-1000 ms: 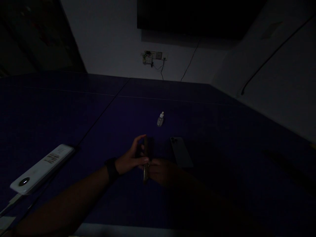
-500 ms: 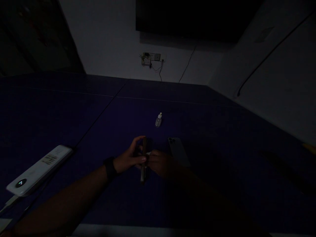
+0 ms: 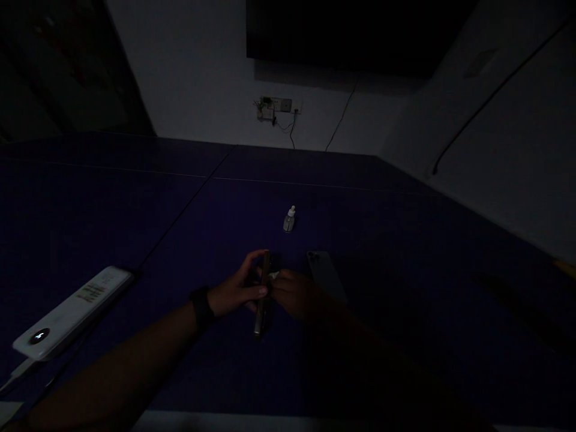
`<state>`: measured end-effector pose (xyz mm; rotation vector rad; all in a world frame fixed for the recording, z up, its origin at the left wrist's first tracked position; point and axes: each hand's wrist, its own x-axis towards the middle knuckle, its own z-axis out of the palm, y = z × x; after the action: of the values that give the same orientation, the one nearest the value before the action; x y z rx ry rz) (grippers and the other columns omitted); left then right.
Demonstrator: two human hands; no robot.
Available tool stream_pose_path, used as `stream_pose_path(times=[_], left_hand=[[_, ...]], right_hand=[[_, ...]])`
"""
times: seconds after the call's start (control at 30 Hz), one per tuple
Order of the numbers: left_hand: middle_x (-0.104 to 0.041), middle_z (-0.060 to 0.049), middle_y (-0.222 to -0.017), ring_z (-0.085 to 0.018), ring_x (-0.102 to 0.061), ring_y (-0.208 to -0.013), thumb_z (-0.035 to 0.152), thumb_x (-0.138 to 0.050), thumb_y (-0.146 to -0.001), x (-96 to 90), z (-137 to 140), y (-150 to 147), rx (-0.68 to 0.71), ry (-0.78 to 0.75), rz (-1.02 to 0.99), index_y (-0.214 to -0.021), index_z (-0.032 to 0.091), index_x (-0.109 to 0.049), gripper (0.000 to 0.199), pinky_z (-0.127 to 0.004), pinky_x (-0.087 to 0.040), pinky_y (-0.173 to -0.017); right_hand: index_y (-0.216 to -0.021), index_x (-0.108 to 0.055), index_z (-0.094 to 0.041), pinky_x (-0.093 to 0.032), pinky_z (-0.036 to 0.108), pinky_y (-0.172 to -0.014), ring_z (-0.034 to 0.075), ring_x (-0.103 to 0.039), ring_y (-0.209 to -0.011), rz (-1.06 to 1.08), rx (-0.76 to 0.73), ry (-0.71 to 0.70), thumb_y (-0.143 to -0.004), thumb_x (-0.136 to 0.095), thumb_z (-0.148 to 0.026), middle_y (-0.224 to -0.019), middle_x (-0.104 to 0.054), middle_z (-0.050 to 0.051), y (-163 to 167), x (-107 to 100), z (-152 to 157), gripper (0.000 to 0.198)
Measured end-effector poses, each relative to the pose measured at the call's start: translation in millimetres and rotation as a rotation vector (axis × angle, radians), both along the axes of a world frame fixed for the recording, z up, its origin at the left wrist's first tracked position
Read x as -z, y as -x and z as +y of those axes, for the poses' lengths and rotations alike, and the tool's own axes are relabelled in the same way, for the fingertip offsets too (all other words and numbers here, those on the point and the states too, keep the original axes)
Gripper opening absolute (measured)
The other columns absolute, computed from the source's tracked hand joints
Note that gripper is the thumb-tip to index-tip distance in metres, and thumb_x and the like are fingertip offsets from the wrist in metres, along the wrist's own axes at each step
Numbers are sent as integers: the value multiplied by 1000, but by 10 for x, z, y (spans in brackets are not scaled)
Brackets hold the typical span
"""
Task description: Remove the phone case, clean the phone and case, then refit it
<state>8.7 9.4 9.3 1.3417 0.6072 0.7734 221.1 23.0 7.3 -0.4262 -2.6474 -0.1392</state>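
My left hand [image 3: 242, 290] is closed around a slim, flat brownish slab [image 3: 260, 317], seen edge-on and shaped like a phone. Its fingers reach to the top end while the thumb lies across the near edge. Against the slab's right face, my right hand [image 3: 294, 294] is closed on a scrap of white cloth or tissue [image 3: 273, 275], mostly hidden by the fingers. Just right of that hand a pale phone [image 3: 327, 273] lies with its camera lenses up. Beyond both hands stands a small clear bottle [image 3: 288, 223] with a white cap.
A white oblong device [image 3: 74, 312] with a round lit display and a plugged-in cable lies at the left of the dark blue table [image 3: 189, 366]. On the far wall are sockets [image 3: 278, 106] with cords, under a large dark screen [image 3: 355, 36]. The room is dim.
The slab leans a little more, its top end slightly right and its lower end slightly left. My right hand has shifted a little along its face, and more of the white cloth shows.
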Motion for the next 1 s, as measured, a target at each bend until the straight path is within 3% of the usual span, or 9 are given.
stream_pose_path(times=[0.13,0.33,0.53,0.7,0.83,1.0], left_hand=[[-56,-5,-110,-20,-64,-84,55,-73,-83,-18,7,28,61,-17,35,-144,35,-22,82,-33,-54,-65],[-56,-6,-111,-18,-62,-79,57,-73,-82,4,13,25,94,-68,41,-144,34,-21,83,-31,-54,-63],[-55,-9,-120,-20,-64,-84,59,-72,-81,-5,26,27,86,-93,84,-144,33,-26,82,-31,-56,-63],[-59,-6,-112,-14,-66,-67,60,-70,-83,-7,18,56,137,53,14,-142,35,-28,76,-27,-55,-56],[-66,-4,-94,-16,-67,-60,66,-64,-85,26,7,75,188,211,-71,-145,35,-25,78,-24,-52,-50],[-62,-15,-124,-21,-71,-72,87,-52,-74,23,-36,90,215,253,-131,-150,35,-27,95,-28,-55,-52]], right_hand=[[-96,-66,-13,-48,34,-72,20,-56,-79,62,103,24,-104,-37,-14,-91,-69,9,-13,-39,48,30],[-95,-66,-15,-49,36,-78,20,-59,-84,-50,0,58,-103,-40,-14,-94,-68,9,1,7,-3,27],[-101,-65,-15,-49,37,-78,22,-58,-88,-15,161,78,-102,-41,-14,-99,-67,11,-51,-42,35,24],[-97,-64,-16,-48,38,-84,21,-59,-91,-82,55,70,-103,-37,-12,-95,-66,10,-75,17,16,28],[-96,-63,-16,-49,37,-81,21,-59,-89,-56,97,51,-103,-38,-13,-92,-66,9,-71,37,-5,27],[-92,-61,-16,-50,37,-81,21,-62,-90,9,75,80,-99,-47,-12,-91,-67,9,-82,-34,-42,16]])
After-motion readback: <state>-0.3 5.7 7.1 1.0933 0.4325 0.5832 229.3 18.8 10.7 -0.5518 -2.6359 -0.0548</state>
